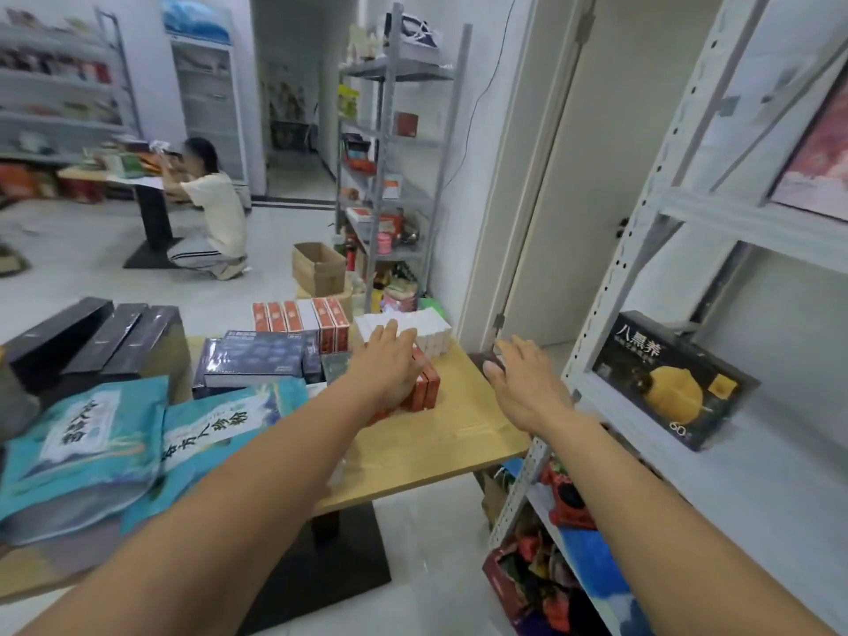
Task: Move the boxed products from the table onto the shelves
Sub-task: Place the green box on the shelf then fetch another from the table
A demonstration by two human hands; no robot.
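On the wooden table [440, 447] a row of small red boxes [426, 387] stands near the right end. My left hand [387, 364] lies over their top with straight fingers. My right hand [523, 383] hovers open beyond the table's right edge, empty, close to the white shelf unit [757, 475]. One black box with a yellow picture [665, 378] stands on that shelf. Behind the red boxes stand white boxes [413, 330], red-and-white boxes [303, 316] and dark blue boxes [257, 360].
Teal pouches [92, 442] and tall black boxes [101, 337] fill the table's left side. Colourful packs [541, 576] sit under the shelf. A cardboard carton [319, 268] and a grey rack [390, 176] stand behind. A person [211, 213] crouches at a far table.
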